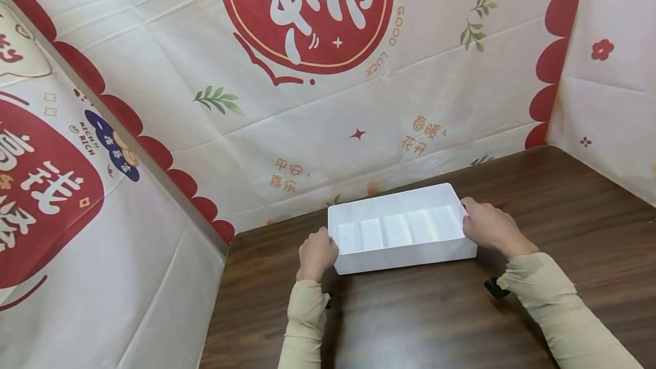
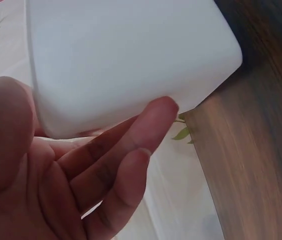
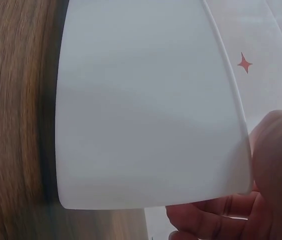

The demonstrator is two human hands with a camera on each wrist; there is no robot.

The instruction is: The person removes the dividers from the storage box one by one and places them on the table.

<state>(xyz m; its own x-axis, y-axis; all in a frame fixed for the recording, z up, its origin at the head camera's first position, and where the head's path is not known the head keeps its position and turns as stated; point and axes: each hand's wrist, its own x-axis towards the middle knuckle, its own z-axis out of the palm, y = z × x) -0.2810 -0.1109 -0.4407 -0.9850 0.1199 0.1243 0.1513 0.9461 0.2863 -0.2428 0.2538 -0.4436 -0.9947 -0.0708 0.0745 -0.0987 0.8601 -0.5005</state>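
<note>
A white rectangular plastic box (image 1: 405,256), open at the top with a ribbed floor inside, is held between both hands close over the table in the head view. My left hand (image 1: 316,250) grips its left end, thumb at the rim and fingers against the end wall. In the left wrist view, the fingers (image 2: 156,122) press the outside of the white wall. At the opposite end, my right hand (image 1: 491,225) holds the right rim. The right wrist view shows the box's long side (image 3: 146,110), with fingertips curled at its end.
A dark wood-grain table (image 1: 410,323) lies under the box. Printed white cloth (image 1: 318,113) with red and green patterns hangs behind the table, and more cloth hangs at the left and right. Dark wrist-worn devices (image 1: 496,288) sit under the sleeves.
</note>
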